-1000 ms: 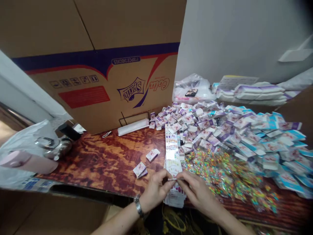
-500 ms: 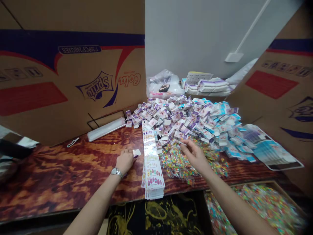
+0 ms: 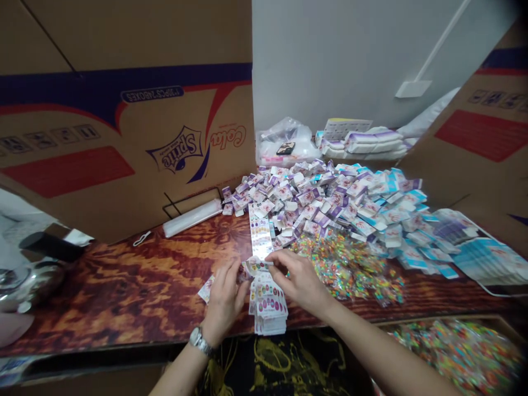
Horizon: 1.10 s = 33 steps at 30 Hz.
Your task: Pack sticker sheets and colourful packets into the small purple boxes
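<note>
While our left hand (image 3: 225, 291) and right hand (image 3: 299, 278) pinched one small packet (image 3: 256, 265), we had brought them together from well apart.

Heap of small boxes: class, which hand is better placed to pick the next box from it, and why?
Probably the right. The right hand lies on the same side of the sticker-sheet stack as the heap of small boxes, with only colourful packets between. The left hand would have to cross the stack.

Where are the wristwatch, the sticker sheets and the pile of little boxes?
wristwatch (image 3: 199, 340), head view, its middle.
sticker sheets (image 3: 270, 305), head view, top sheet's near end.
pile of little boxes (image 3: 330, 201), head view, middle of the heap.
</note>
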Tool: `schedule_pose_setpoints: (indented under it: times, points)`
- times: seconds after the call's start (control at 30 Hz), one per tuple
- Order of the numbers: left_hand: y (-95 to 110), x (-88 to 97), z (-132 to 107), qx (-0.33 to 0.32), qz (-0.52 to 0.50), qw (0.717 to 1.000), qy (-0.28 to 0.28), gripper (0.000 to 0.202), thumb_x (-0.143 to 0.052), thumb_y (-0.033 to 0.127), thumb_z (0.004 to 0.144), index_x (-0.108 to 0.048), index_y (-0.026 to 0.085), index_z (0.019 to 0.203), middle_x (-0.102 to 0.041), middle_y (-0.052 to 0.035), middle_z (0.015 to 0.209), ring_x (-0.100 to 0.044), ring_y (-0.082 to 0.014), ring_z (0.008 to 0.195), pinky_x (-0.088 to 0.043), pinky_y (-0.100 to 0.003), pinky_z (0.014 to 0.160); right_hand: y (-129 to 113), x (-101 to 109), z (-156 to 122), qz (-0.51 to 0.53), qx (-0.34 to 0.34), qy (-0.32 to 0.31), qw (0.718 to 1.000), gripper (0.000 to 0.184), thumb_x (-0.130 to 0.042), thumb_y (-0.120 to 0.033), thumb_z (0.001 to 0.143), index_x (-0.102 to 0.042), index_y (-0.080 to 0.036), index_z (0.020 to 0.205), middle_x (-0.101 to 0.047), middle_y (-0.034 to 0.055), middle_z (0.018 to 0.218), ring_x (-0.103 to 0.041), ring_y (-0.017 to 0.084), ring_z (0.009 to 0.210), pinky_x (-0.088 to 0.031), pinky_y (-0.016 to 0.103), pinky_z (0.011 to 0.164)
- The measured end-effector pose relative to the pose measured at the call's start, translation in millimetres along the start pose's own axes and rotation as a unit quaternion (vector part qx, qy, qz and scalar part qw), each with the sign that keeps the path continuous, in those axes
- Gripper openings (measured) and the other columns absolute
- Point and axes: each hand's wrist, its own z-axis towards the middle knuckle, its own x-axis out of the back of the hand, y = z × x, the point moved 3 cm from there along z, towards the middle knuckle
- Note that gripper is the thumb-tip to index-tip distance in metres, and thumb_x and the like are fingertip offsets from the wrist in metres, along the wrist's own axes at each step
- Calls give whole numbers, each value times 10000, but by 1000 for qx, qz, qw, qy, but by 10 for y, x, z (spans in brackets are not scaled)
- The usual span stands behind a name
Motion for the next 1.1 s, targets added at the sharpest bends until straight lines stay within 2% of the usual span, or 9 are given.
schedule_pose_setpoints:
  times: [0.2,0.37,0.43,0.6,0.67,0.77,0.9,1.0,1.1]
  points:
    - [137,-6,16,-41,29,998,22,495,-514,136,850,-348,129,1317,-534,-154,1101,-511,-256,1045,-478,-420,883,-25,-33,-28,-46,10,-28,998,192,-493,-134,853,-627,-202,971,-604,46,868,-576,156,790,-444,267,713]
    - [175,-55,-23,-27,33,999,7,485,-539,167,844,-367,108,1293,-538,-159,1097,-515,-257,1040,-476,-409,880,-54,-47,-60,-48,12,-37,998,159,-494,-151,865,-619,-198,951,-615,39,851,-578,149,762,-443,255,687]
    - [168,-55,-33,-17,27,999,6,477,-539,178,845,-370,106,1286,-538,-159,1100,-515,-255,1042,-472,-407,888,-75,5,-55,-46,20,-30,998,143,-491,-157,870,-617,-195,926,-611,35,829,-572,147,746,-437,254,673]
    - [146,-57,-47,13,-4,1000,3,479,-545,203,845,-363,119,1280,-544,-151,1113,-529,-246,1042,-477,-393,882,-118,266,-27,-20,18,55,998,116,-508,-160,863,-599,-189,929,-593,20,813,-559,135,748,-427,252,672]
    - [149,-68,-56,19,-35,999,4,482,-552,197,840,-355,131,1275,-543,-143,1110,-542,-231,1022,-494,-367,853,-134,315,-43,-9,28,48,998,119,-513,-161,862,-598,-192,939,-589,15,814,-555,132,756,-426,250,673]
    - [182,-77,-61,-6,-70,998,5,449,-549,155,833,-372,157,1246,-530,-131,1106,-544,-217,1012,-499,-353,836,-148,322,-94,-3,34,30,999,125,-511,-151,861,-601,-191,939,-589,18,817,-553,130,757,-426,246,670]
    - [237,-80,-47,-39,-41,998,-29,430,-502,122,849,-400,192,1261,-494,-135,1134,-527,-223,1023,-497,-367,830,-169,314,-144,-3,29,35,999,135,-509,-145,863,-602,-192,949,-592,24,831,-555,131,761,-432,245,679]
    - [258,-81,-38,-28,-28,998,-47,508,-478,121,860,-326,188,1340,-488,-143,1136,-516,-226,1035,-494,-373,843,-181,300,-153,-7,26,24,999,125,-509,-152,866,-603,-194,936,-592,18,819,-553,126,734,-427,237,659]
    - [277,-78,-34,-18,-14,999,-33,586,-473,120,864,-235,168,1397,-490,-154,1149,-504,-232,1062,-483,-384,873,-167,249,-150,-30,25,9,999,130,-499,-152,870,-608,-189,930,-593,22,812,-554,127,716,-421,235,644]
